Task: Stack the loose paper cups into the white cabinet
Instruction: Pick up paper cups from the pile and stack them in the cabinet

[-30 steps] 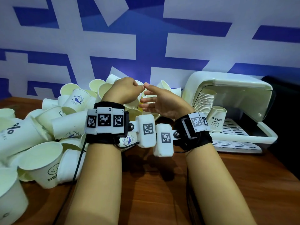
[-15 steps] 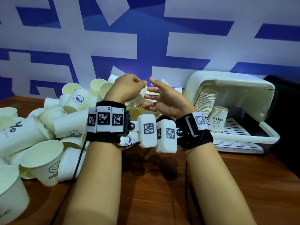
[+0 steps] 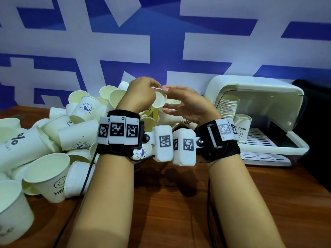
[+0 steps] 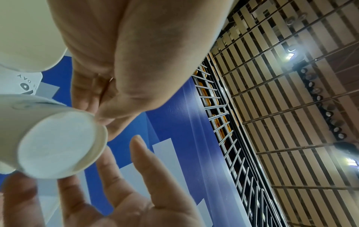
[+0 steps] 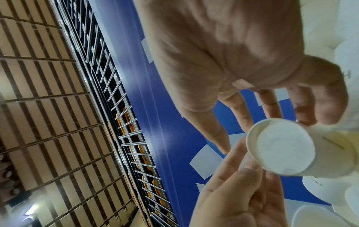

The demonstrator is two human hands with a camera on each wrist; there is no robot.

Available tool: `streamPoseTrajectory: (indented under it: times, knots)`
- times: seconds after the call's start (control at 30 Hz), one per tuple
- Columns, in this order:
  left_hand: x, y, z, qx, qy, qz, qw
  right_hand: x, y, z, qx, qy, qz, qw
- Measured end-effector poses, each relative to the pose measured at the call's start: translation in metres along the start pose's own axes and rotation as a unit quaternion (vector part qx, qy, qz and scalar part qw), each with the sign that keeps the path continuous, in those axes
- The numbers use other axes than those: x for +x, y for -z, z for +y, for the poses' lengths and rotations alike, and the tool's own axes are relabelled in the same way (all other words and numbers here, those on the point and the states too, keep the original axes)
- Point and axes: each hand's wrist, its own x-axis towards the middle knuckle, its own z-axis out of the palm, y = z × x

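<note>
My left hand (image 3: 143,93) grips a white paper cup (image 3: 159,100) above the pile, its flat base turned toward my right hand. In the left wrist view my curled fingers (image 4: 108,92) pinch the cup (image 4: 58,142) at its base rim. My right hand (image 3: 184,102) is beside the base with fingers straight and spread, the thumb tip at the rim; the right wrist view shows these fingers (image 5: 217,130) around the cup (image 5: 279,147) without closing. The white cabinet (image 3: 254,86) stands open at the right, holding a nested cup stack (image 3: 227,106) and one upside-down cup (image 3: 241,129).
A large pile of loose paper cups (image 3: 75,133) covers the left half of the wooden table (image 3: 179,203), some lying on their sides. The cabinet's slotted tray (image 3: 263,156) juts out in front. A blue-and-white wall rises behind, and a dark object sits at the far right.
Both hands have risen slightly above the pile. My left hand now holds a cup up with its base showing, and my right hand's fingers have come around that base.
</note>
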Motion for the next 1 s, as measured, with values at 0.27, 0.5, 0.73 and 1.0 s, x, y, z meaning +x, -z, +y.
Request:
streamPoseTrajectory:
  times: [0.27, 0.5, 0.73, 1.0]
  knots:
    - [0.001, -0.004, -0.001, -0.048, -0.032, 0.042, 0.997, 0.001, 0.006, -0.003, 0.001, 0.027, 0.028, 0.999]
    - [0.004, -0.006, -0.005, -0.083, -0.056, 0.088, 0.991, 0.004, 0.005, -0.003, 0.084, 0.071, 0.015, 0.994]
    - [0.006, -0.012, -0.001, -0.178, -0.063, 0.076, 0.979, -0.005, 0.010, -0.012, 0.044, 0.093, 0.062, 0.993]
    - [-0.001, -0.034, 0.040, -0.266, -0.124, 0.018, 0.956, -0.052, 0.046, -0.049, -0.131, 0.105, 0.121, 0.978]
